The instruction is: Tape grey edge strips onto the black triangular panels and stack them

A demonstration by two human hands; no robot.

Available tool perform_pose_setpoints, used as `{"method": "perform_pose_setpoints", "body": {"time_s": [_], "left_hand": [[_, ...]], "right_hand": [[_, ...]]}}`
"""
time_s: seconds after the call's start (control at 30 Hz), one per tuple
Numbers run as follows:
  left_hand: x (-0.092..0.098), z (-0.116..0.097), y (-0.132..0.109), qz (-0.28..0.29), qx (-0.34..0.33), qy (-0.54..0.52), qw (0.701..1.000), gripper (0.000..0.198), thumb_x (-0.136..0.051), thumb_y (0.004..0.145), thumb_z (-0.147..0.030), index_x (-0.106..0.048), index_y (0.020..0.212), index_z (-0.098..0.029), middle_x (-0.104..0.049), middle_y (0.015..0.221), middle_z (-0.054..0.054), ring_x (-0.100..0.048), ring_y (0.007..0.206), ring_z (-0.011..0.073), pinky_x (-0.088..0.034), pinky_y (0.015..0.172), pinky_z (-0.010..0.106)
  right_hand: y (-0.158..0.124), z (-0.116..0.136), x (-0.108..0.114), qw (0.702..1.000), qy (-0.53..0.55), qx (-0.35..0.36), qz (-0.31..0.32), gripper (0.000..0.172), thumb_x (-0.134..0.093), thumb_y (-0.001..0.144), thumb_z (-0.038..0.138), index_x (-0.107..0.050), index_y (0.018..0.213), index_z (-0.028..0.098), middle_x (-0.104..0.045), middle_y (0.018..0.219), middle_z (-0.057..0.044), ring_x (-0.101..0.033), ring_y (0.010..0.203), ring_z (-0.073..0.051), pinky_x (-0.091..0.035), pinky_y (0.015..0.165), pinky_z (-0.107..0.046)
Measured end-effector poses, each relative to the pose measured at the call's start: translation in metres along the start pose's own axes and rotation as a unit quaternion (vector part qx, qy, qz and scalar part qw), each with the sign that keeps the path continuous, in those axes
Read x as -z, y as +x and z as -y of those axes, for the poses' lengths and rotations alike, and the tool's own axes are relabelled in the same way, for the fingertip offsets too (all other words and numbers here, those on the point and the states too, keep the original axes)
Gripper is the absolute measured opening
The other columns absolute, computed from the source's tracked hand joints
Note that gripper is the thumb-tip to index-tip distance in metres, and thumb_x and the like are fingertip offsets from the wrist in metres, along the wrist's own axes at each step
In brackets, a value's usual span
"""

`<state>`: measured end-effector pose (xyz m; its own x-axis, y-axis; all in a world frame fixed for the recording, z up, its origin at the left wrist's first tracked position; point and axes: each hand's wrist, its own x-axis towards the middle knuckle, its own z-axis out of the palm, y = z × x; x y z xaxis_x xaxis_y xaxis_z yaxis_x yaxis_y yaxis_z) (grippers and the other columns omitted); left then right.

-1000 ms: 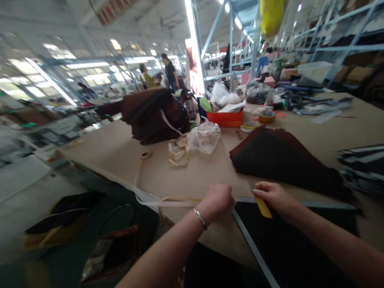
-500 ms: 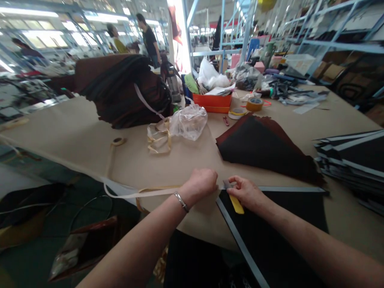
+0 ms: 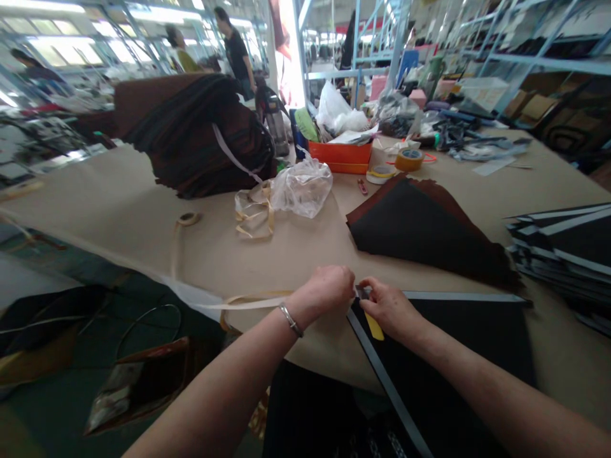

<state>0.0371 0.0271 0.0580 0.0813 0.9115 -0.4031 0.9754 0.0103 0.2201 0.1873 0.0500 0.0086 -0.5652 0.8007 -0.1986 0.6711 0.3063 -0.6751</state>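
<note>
My left hand point(image 3: 330, 284) is closed near the top left corner of a black fabric panel point(image 3: 458, 356), pinching a pale tape strip point(image 3: 258, 304). The strip runs off to the left behind my wrist. Close beside it, my right hand point(image 3: 389, 306) grips a yellow-handled cutter point(image 3: 375, 326), its grey metal end at the fingertips and its handle pointing down over the panel. Pale grey tape lines the panel's top edge and its slanting left edge. My fingers hide the exact spot where strip and cutter meet.
Beyond my hands lies a folded dark fabric piece point(image 3: 420, 222). Taped black panels point(image 3: 568, 248) are stacked at right. A tape roll point(image 3: 188, 219), a plastic bag point(image 3: 305, 187), an orange box point(image 3: 340, 158) and a brown fabric pile point(image 3: 191, 133) stand on the table. People are in the background.
My left hand has moved slightly right, closer to my right hand. The cutter's metal end now sits beside my left fingertips. The view has shifted a little.
</note>
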Motion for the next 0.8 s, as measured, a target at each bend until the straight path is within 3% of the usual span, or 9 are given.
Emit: {"method": "perform_pose_setpoints", "body": {"time_s": [0.13, 0.3, 0.53, 0.8], "left_hand": [[-0.004, -0.004, -0.007, -0.019, -0.047, -0.067, 0.996, 0.02, -0.051, 0.083, -0.023, -0.07, 0.082, -0.015, -0.07, 0.074, 0.005, -0.06, 0.068, 0.0144, -0.041, 0.059, 0.022], [-0.006, 0.003, -0.017, -0.036, -0.06, -0.118, 0.99, 0.022, -0.05, 0.083, -0.025, -0.069, 0.079, -0.014, -0.064, 0.066, 0.0, -0.054, 0.064, 0.0113, -0.037, 0.056, 0.019], [-0.01, 0.012, -0.013, -0.062, 0.01, -0.094, 0.994, 0.023, -0.055, 0.081, -0.029, -0.071, 0.078, -0.013, -0.067, 0.066, 0.005, -0.056, 0.062, 0.0149, -0.037, 0.056, 0.024], [-0.012, 0.011, -0.012, -0.032, 0.043, -0.037, 0.998, 0.018, -0.056, 0.084, -0.026, -0.07, 0.082, -0.014, -0.071, 0.08, 0.008, -0.063, 0.072, 0.0169, -0.047, 0.068, 0.029]], "right_hand": [[0.002, -0.004, 0.002, 1.0, -0.011, 0.01, 0.0, 0.026, -0.056, 0.081, 0.023, -0.061, 0.106, 0.017, -0.06, 0.069, -0.001, -0.054, 0.064, -0.015, -0.032, 0.059, -0.025], [0.004, -0.01, 0.008, 1.0, -0.011, 0.021, -0.003, 0.029, -0.057, 0.078, 0.019, -0.063, 0.107, 0.016, -0.061, 0.067, -0.001, -0.054, 0.064, -0.014, -0.033, 0.06, -0.024], [0.0, -0.019, 0.007, 0.998, 0.04, 0.039, 0.007, 0.029, -0.055, 0.081, 0.023, -0.062, 0.108, 0.017, -0.055, 0.062, 0.003, -0.05, 0.058, -0.012, -0.034, 0.056, -0.023], [0.0, -0.018, 0.004, 0.997, 0.057, 0.026, 0.036, 0.028, -0.056, 0.079, 0.026, -0.064, 0.104, 0.019, -0.059, 0.063, 0.002, -0.052, 0.057, -0.011, -0.035, 0.054, -0.022]]}}
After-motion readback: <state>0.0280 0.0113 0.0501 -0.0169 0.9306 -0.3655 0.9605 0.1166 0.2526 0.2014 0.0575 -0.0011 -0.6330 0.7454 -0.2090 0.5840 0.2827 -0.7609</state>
